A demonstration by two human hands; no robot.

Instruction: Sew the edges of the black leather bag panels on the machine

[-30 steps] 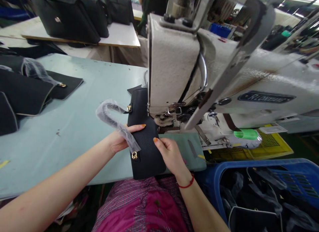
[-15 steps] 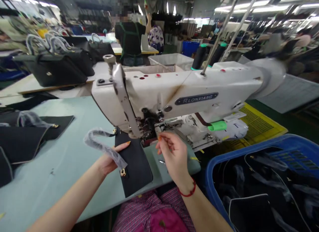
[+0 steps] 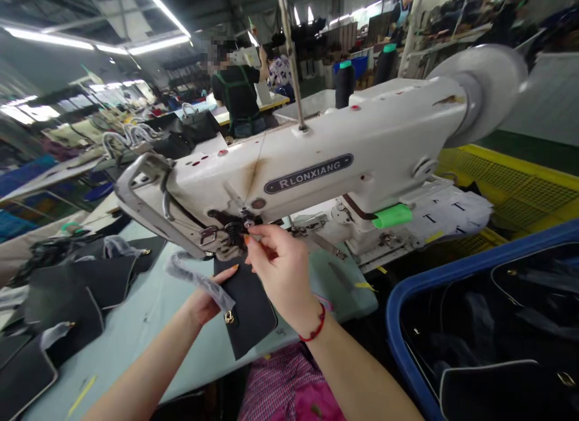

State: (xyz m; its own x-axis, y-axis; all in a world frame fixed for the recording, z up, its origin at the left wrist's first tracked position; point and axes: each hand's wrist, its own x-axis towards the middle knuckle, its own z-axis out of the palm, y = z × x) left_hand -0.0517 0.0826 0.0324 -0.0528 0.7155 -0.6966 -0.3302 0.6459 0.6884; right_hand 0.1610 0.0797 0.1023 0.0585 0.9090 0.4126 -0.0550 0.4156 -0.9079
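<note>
Left, dark pieces (image 3: pixel 85 288) lie on the table (image 3: pixel 167 357); next, the left hand (image 3: pixel 203 309) has its thumb on the black panel (image 3: pixel 248 315), fingers mostly hidden by the wrapped handle (image 3: pixel 210 285), grip unclear. Panel runs from the table's near edge to the sewing machine (image 3: pixel 316 137), where the right hand (image 3: pixel 284 267) pinches nearly closed at the knobs (image 3: pixel 234 231), contents can't tell. Looks like thread adjustment; next move calls for a steady panel.
</note>
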